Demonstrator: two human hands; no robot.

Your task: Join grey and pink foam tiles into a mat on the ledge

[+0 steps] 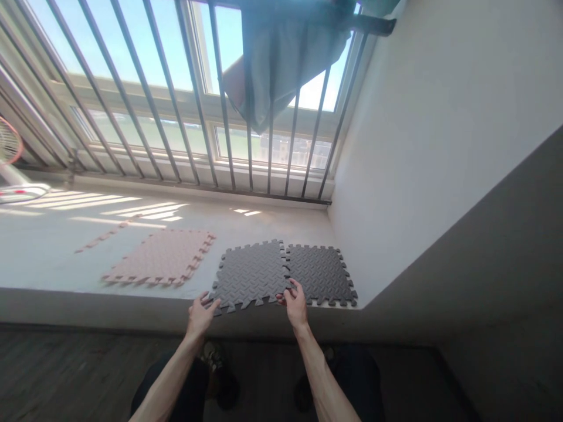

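- Far beyond the grip, a barred window (145, 99) fills the view, with a grey curtain (281, 58) bunched against it and a fan (9, 140) at the far left edge.
- Under and ahead of the grip runs a concrete ledge (57, 258), with a wall (417, 176) to the right.
- Left of the grip lies a pink mat (160, 256), and a loose pink strip (105, 235) lies beyond it, apart from the hands.
- Directly ahead of the grip, two dark mats (248, 275) lie flat on the ledge, their toothed edges interlocked.
- The left hand (201, 315) lies open, touching the near-left corner of the dark mats.
- The right hand (295, 303) curls over their near edge at the seam; whether it is clamped there cannot be told.
- The hands stand well apart.
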